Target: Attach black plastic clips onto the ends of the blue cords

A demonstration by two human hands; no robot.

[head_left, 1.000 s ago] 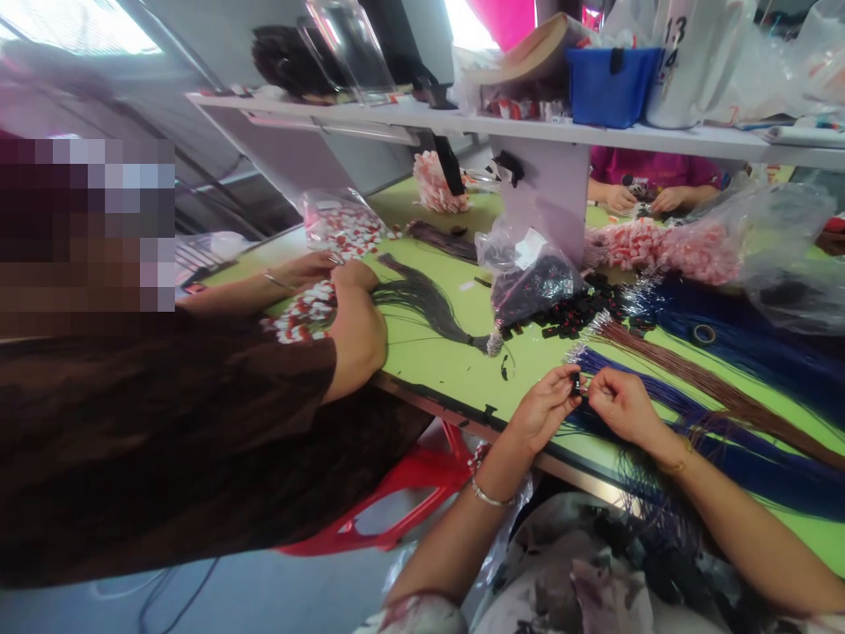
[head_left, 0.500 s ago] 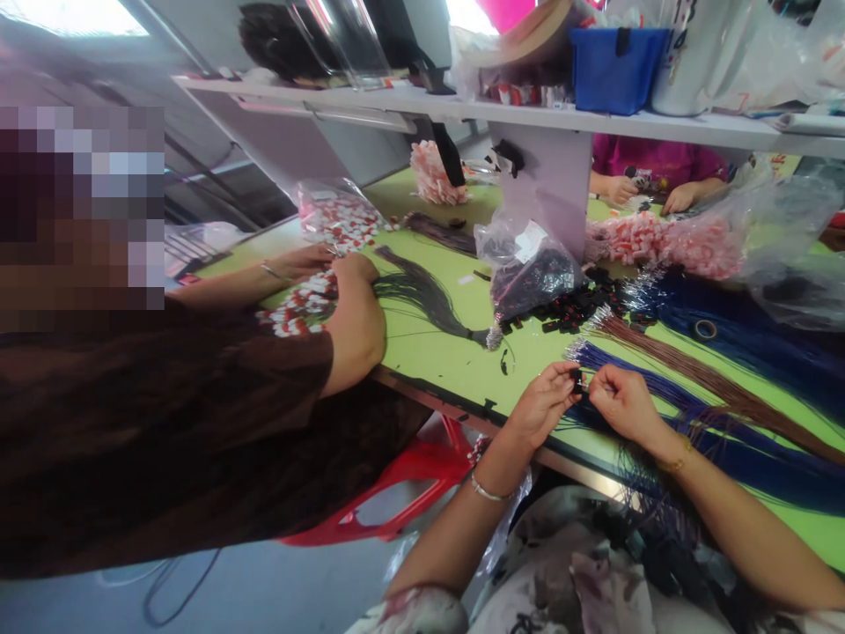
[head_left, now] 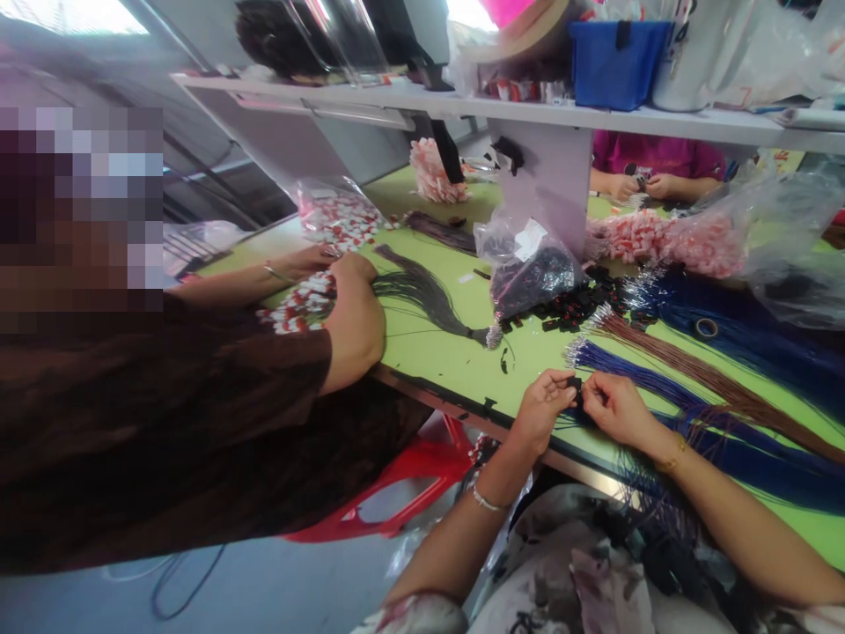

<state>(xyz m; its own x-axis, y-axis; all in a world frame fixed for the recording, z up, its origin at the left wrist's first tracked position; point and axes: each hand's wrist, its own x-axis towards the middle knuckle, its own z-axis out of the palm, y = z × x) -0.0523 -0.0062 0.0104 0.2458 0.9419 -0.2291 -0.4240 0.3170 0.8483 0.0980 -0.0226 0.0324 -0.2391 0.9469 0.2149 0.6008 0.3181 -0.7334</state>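
Closest to us, our left hand [head_left: 542,407] and right hand [head_left: 613,407] meet at the near edge of the green table [head_left: 449,352]. Between the thumb and fingertips of both sits a small black clip [head_left: 576,387], so both hands are pinched on it; it lies right at the meeting point of the two grips, not deep in either palm. A blue wire seems to run into it from the right, though it is too fine to be sure.

The risk, as we judge it, is that the clip is tiny and held only by fingertips: a slight twist could pop it free onto our lap, or the wire end could miss its slot.

Just beyond our hands the blue wires [head_left: 666,396] and brown wires [head_left: 700,374] fan out to the right. Past them lies a scatter of black clips [head_left: 574,308] beside a plastic bag [head_left: 528,269]. To the left a co-worker's arm [head_left: 356,321] rests on the table near black wires [head_left: 429,299] and red-and-white pieces [head_left: 304,304]. Farthest off, another person's hands [head_left: 643,187] work under the shelf [head_left: 528,114].
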